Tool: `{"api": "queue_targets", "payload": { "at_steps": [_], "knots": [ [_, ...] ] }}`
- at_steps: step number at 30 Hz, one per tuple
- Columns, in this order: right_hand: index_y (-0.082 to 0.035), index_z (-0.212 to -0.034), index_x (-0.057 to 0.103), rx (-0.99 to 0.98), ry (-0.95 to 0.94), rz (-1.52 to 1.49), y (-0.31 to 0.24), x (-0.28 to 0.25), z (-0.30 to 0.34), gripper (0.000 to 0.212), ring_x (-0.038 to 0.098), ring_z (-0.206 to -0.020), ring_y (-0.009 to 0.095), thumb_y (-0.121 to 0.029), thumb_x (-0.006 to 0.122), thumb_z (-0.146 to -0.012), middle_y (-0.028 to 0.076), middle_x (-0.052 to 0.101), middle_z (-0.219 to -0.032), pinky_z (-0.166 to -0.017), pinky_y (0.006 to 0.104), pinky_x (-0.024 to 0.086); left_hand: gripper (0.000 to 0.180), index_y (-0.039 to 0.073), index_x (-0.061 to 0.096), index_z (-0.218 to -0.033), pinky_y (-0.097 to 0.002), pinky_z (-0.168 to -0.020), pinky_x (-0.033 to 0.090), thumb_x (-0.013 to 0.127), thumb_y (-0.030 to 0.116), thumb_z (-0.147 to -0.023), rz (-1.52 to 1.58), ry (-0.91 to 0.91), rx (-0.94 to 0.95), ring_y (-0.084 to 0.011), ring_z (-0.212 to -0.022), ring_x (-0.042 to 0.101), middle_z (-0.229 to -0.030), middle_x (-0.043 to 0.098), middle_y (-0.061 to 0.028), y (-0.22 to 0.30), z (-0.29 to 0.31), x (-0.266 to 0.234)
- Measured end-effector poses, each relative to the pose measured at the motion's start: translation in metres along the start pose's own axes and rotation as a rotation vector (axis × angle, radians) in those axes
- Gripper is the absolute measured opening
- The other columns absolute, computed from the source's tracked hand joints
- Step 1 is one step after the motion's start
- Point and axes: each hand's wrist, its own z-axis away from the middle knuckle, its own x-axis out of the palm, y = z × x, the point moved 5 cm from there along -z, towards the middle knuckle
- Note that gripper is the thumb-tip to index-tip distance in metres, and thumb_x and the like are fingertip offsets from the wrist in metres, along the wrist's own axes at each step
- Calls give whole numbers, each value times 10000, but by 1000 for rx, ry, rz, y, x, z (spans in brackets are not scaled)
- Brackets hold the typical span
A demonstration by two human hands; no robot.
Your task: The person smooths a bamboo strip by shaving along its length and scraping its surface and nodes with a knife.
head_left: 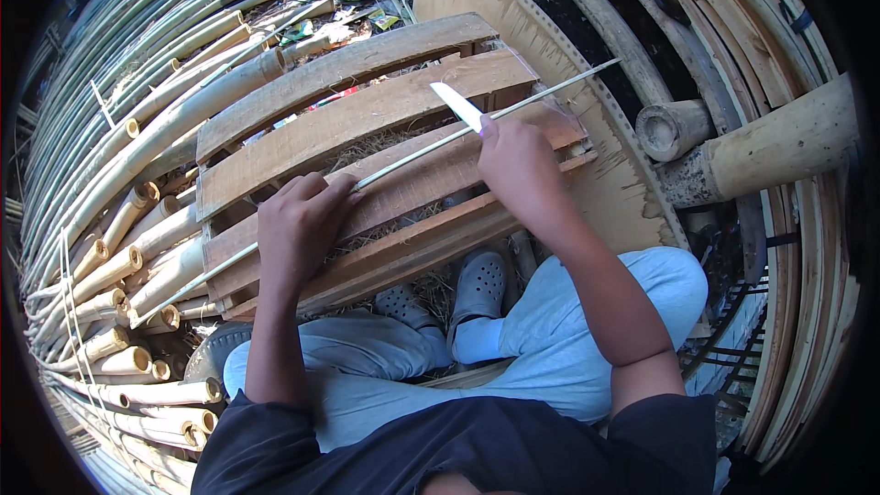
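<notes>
A long, thin bamboo strip (412,155) lies slantwise over a slatted wooden pallet (367,101), its far right end reaching past the pallet and its near left end past the other side. My left hand (298,220) is closed around the strip left of the middle, resting by the slats. In my right hand (521,160) is a knife, its pale blade (456,104) pointing up and left, with the blade's lower part at the strip. The handle is hidden inside my fist. Fibrous shavings (376,148) lie in the gaps between the slats.
Stacked bamboo poles (137,174) fill the left side. A plywood sheet (550,46) leans behind the pallet at right, near a thick bamboo post (779,142) and long wooden planks (797,312). Litter (348,0) lies at the back. My feet in grey clogs (478,284) are below the pallet.
</notes>
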Motion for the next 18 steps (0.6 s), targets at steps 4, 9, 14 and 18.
{"api": "queue_targets", "payload": {
  "at_steps": [4,9,14,18],
  "knots": [
    [72,-880,723,-7,-96,-59,0,-3,-5,427,708,-833,477,-290,556,-1034,310,696,-820,-771,524,575,152,174,726,-1009,-383,-563,487,766,247,-882,-1,6,1,-227,-675,622,-724,559,-43,-2,1,0],
    [33,-891,759,243,173,224,66,-50,-39,499,705,-852,470,-392,537,-1033,303,699,-844,-814,523,561,147,171,733,-1003,-381,-565,487,768,246,-882,8,16,10,-226,-670,624,-721,566,-44,1,-2,-2],
    [18,-913,765,192,79,154,64,-40,-48,533,722,-879,448,-434,510,-1038,281,725,-885,-840,524,565,151,166,733,-999,-375,-566,488,777,238,-874,5,21,10,-225,-667,623,-716,563,-43,0,1,-1],
    [8,-875,773,320,208,367,69,-56,-45,532,746,-878,414,-357,440,-1074,260,742,-868,-805,500,605,149,167,735,-993,-374,-566,488,782,237,-870,-7,16,18,-222,-663,617,-711,555,-43,1,1,2]
  ]
}}
